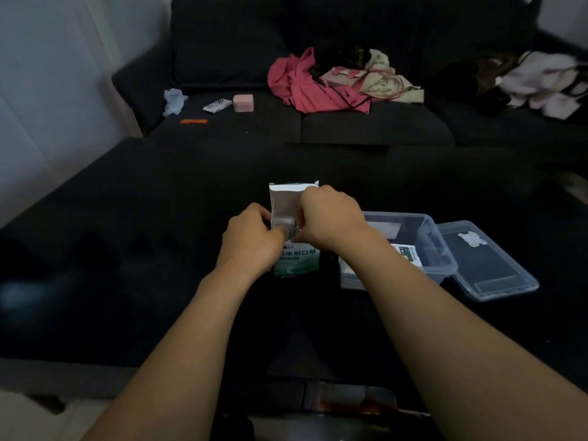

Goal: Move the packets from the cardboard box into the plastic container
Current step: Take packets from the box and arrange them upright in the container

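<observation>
Dim, grainy view; frame edges are smeared by the wide lens. The cardboard box (294, 246) is held upright over the dark surface (127, 249), its top flap (288, 198) folded open and pale inside. The lower front is printed white and green with characters, partly covered by both hands. The left hand (251, 240) is curled round the box's left edge. The right hand (327, 218) is curled at the box mouth, fingers bent inward; whether a packet is pinched cannot be told, since the fingertips are hidden behind the knuckles. No packet inside the box can be made out.

Just to the right sits the plastic container (426, 237), clear, rectangular, with rounded corners, its near-left part blocked by the right forearm. A printed packet (410, 253) is seen inside it, half hidden by that arm. The clear lid (490, 265) lies flat beside the container, touching its right rim, with a pale sticker on it.

Behind, a dark fabric sofa (318, 122) is strewn with crumpled pink cloth (305, 84), a small pink case (243, 102) and blurred items.
</observation>
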### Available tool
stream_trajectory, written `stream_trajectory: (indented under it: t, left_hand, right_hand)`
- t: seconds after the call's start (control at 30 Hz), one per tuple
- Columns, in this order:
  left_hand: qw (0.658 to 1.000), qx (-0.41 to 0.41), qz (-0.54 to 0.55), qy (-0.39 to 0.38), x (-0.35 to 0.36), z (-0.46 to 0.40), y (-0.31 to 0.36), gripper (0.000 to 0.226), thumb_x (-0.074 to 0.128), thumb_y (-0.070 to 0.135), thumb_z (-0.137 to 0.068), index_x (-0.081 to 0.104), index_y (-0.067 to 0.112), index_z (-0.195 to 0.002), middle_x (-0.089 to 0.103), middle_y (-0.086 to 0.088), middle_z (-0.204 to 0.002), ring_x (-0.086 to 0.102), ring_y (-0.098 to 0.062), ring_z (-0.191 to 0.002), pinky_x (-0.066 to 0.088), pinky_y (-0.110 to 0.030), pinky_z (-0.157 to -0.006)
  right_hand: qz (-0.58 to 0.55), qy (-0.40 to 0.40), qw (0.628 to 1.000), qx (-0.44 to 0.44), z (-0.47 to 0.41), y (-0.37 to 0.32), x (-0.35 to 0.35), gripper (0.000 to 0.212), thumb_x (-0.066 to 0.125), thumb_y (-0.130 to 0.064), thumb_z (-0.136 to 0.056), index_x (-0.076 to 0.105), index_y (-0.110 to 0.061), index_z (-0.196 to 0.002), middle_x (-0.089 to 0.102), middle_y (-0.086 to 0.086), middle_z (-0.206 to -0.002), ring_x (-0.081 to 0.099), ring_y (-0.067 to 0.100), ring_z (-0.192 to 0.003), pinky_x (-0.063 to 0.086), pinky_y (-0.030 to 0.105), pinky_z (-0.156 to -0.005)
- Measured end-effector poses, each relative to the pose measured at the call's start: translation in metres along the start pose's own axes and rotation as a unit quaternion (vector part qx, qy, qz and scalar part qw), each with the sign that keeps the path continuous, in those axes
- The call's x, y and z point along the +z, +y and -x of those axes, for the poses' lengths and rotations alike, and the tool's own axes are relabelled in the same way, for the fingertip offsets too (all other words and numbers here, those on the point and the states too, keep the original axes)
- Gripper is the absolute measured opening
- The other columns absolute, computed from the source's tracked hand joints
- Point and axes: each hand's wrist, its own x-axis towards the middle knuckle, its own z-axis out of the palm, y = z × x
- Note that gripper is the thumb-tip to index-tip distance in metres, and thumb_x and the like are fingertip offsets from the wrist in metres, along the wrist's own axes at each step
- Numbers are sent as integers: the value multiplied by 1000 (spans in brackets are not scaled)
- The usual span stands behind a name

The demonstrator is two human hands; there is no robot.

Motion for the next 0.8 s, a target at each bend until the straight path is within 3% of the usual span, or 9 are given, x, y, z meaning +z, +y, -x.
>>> stream_trajectory:
  t: [0.1, 0.2, 0.3, 0.4, 0.53, 0.63, 0.73, 0.8]
  left_hand:
    - [1000, -4, 3, -2, 0, 2, 2, 13, 64, 29, -94, 52, 28, -98, 67, -5, -97, 70, -24, -83, 56, -33, -57]
    - [1000, 6, -9, 12, 1, 4, 3, 16, 65, 30, -93, 56, 24, -104, 68, -5, -96, 71, -25, -83, 60, -38, -64]
    - [999, 13, -19, 30, 1, 5, 1, 14, 63, 29, -93, 57, 23, -105, 69, -4, -95, 71, -25, -80, 59, -37, -62]
    - [999, 14, -14, 40, -1, 5, 0, 13, 64, 26, -92, 58, 22, -104, 69, -3, -96, 72, -25, -79, 62, -40, -65]
    - [1000, -1, -2, 31, -2, 5, 0, 22, 69, 29, -89, 58, 23, -107, 70, -4, -98, 72, -25, -83, 61, -39, -65]
    - [999, -6, 26, 38, -3, 7, 1, 31, 72, 38, -84, 55, 26, -107, 69, 1, -97, 70, -20, -85, 62, -42, -70]
    - [992, 20, 57, 108, -7, 11, 8, 31, 68, 40, -86, 57, 23, -109, 65, 0, -95, 62, -14, -80, 50, -33, -66]
    - [975, 71, 111, 180, -10, 16, 14, 21, 64, 38, -91, 60, 20, -100, 64, -4, -89, 58, -13, -75, 44, -30, -66]
  right_hand:
    - [1, -11, 1000, 8, 0, 1, 1, 29, 78, -31, -82, 58, -18, -98, 53, 1, -84, 58, 19, -78, 52, 35, -70]
    - [-6, 5, 1000, 8, -1, 2, 5, 22, 78, -26, -81, 61, -15, -89, 62, 4, -92, 63, 23, -81, 56, 39, -74]
    - [-24, 40, 999, 7, -3, 5, 0, 30, 79, -28, -79, 61, -15, -98, 58, 5, -98, 61, 27, -86, 49, 37, -69]
    - [-62, 62, 996, 6, -4, 9, -14, 26, 81, -35, -78, 59, -22, -82, 59, 4, -94, 62, 26, -85, 49, 38, -69]
    - [-133, 88, 987, -5, 2, 21, -32, 16, 80, -35, -81, 73, -22, -77, 69, 1, -81, 67, 20, -71, 58, 39, -69]
    - [-229, 74, 970, -13, 8, 28, -42, 11, 79, -28, -85, 76, -17, -82, 73, 2, -72, 70, 17, -54, 62, 36, -60]
    - [-308, 47, 950, -5, 14, 37, -48, 13, 75, -20, -88, 75, -7, -88, 74, 14, -76, 70, 19, -53, 59, 29, -50]
    - [-364, 26, 931, -3, 17, 45, -52, 14, 73, -16, -90, 73, -3, -92, 74, 19, -79, 69, 22, -54, 59, 29, -51]
